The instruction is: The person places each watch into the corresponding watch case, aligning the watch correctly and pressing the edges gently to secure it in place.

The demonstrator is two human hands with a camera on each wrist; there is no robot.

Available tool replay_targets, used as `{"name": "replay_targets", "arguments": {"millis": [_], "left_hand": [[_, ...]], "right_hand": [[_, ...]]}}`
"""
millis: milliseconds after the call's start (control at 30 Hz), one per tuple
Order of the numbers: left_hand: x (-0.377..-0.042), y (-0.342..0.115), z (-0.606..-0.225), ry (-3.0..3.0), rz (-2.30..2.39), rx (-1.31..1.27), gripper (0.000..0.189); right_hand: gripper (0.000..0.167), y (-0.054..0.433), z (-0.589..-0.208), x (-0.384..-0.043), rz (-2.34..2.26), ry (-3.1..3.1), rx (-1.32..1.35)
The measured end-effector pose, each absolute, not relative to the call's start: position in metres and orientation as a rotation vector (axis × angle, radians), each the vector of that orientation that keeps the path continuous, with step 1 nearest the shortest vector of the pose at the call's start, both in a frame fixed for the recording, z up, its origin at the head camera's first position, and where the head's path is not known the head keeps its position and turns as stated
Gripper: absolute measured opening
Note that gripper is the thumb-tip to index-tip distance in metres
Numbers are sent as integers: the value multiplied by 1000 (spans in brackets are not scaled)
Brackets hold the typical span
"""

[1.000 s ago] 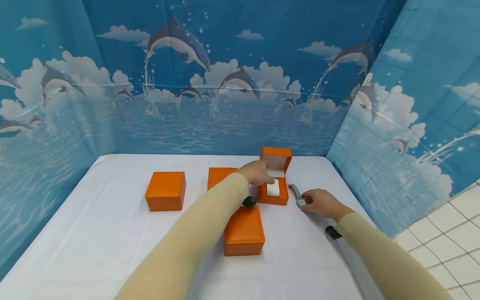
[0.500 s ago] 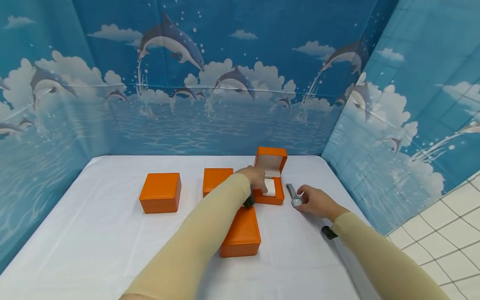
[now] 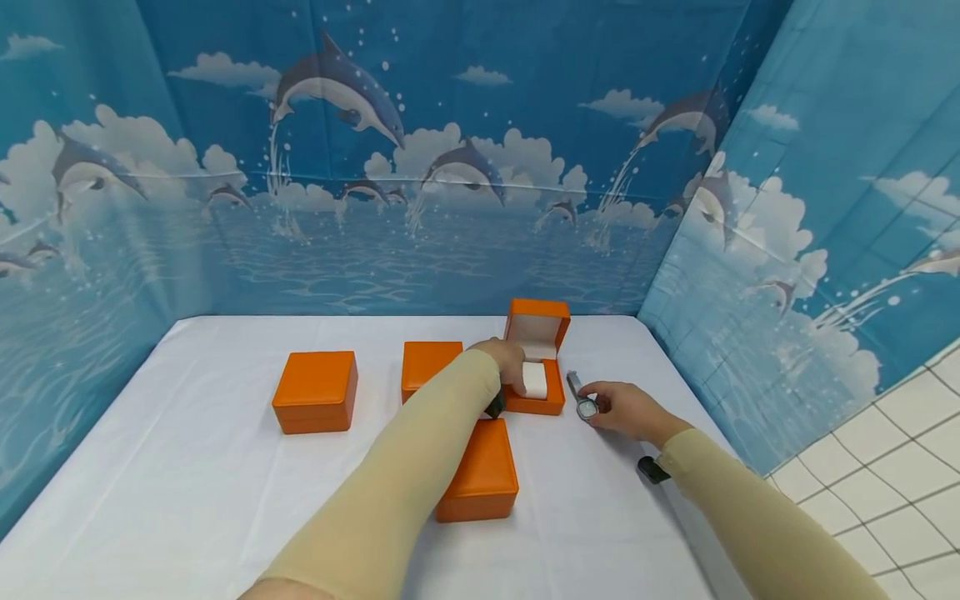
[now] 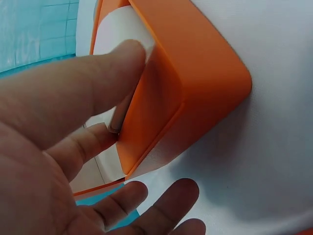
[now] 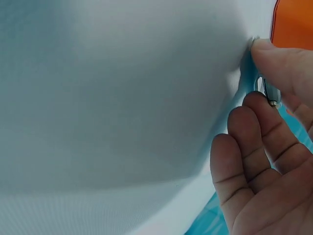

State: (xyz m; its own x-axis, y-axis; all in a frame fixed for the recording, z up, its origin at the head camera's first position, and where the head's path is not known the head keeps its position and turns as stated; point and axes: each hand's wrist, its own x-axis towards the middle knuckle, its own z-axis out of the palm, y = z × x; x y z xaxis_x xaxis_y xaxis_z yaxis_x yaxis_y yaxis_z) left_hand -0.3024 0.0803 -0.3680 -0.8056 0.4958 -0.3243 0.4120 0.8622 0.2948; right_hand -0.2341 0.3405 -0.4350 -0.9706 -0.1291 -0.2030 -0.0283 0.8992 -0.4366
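An open orange watch box (image 3: 557, 390) stands at the back right, its lid raised, a white cushion (image 3: 535, 380) inside. My left hand (image 3: 508, 363) reaches into it from the left. In the left wrist view, the thumb lies against the cushion (image 4: 117, 32) and the index finger reaches its far end; the other fingers extend outside the box. Right of the box, a silver wristwatch (image 3: 587, 408) has its strap stretched toward the back. My right hand (image 3: 630, 410) pinches it by the case between thumb and finger. The right wrist view shows only a sliver of the watch (image 5: 270, 91).
Three closed orange boxes share the white-covered table: one on the left (image 3: 315, 392), one at the back middle (image 3: 429, 365) partly behind my left arm, one in front (image 3: 480, 475). A dolphin-print curtain (image 3: 420, 250) rises along the back and sides.
My left hand has drawn back from over the cushion to its left side. My right hand has shifted slightly on the watch, whose strap now points more directly backward. The head view has turned slightly.
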Motion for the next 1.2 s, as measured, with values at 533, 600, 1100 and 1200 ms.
{"name": "replay_targets", "arguments": {"millis": [533, 600, 1100, 1200], "left_hand": [[-297, 87, -367, 2715, 195, 700, 52], [-298, 89, -369, 2721, 199, 694, 55], [-293, 91, -372, 2807, 229, 709, 50], [-297, 93, -375, 2818, 207, 707, 49]], "right_hand": [[41, 340, -434, -237, -668, 2831, -136], [41, 339, -435, -237, -672, 2829, -123], [40, 336, -431, -235, -711, 2816, -106], [39, 336, -432, -235, -718, 2820, -115]]}}
